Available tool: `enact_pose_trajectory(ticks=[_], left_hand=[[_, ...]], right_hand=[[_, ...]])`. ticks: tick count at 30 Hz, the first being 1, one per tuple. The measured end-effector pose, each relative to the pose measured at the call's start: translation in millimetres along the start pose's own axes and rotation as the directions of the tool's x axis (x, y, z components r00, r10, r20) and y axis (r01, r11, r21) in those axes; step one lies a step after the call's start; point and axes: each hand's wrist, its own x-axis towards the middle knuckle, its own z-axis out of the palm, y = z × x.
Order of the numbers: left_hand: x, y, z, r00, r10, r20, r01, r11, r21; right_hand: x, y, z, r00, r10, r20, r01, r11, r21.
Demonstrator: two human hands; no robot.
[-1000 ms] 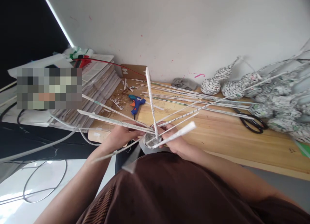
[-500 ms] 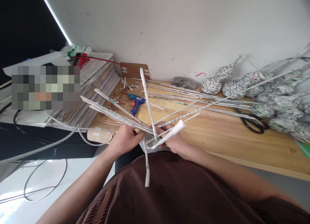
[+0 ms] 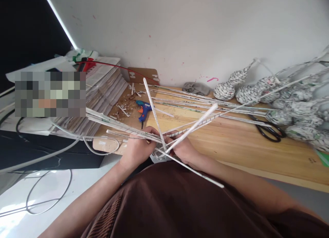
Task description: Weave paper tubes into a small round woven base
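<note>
From my remote place, I see a small, rounded grey-white paper piece (image 3: pixel 159 155) between my hands, near the wooden surface (image 3: pixel 231 145). Its base looks woven; long white paper tubes (image 3: pixel 203 121) spread unwoven. My left hand (image 3: pixel 138 147) closes on several tubes; my right hand (image 3: pixel 183 149), forearm slanting inward, grips the piece, fingertips partly hidden

no readable text, blurred print on stacked papers (image 3: pixel 102 94), illegible pale label on blue glue gun (image 3: pixel 145 111)
</note>
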Motion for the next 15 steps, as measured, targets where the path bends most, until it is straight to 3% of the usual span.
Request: enact_pose_trajectory(ticks=[7, 12, 15], left_hand=[[2.6, -8.2, -2.6, 0.998, -0.03, 0.049, 0.033, 0.998, -0.056], [0.7, -11.2, 1.5, 0.998, -0.053, -0.03, 0.051, 0.996, -0.067], [-1.1, -12.6, 4.7, 0.996, -0.052, -0.068, 0.045, 0.994, -0.096]], right_hand=[[2.4, 0.9, -2.7, 0.999, -0.002, 0.034, 0.003, 1.0, -0.021], [2.6, -1.6, -5.4, 0.997, 0.011, 0.071, -0.009, 1.0, -0.03], [-4.7, -8.4, -13.3, 0.988, -0.031, 0.152, 0.055, 0.985, -0.161]])
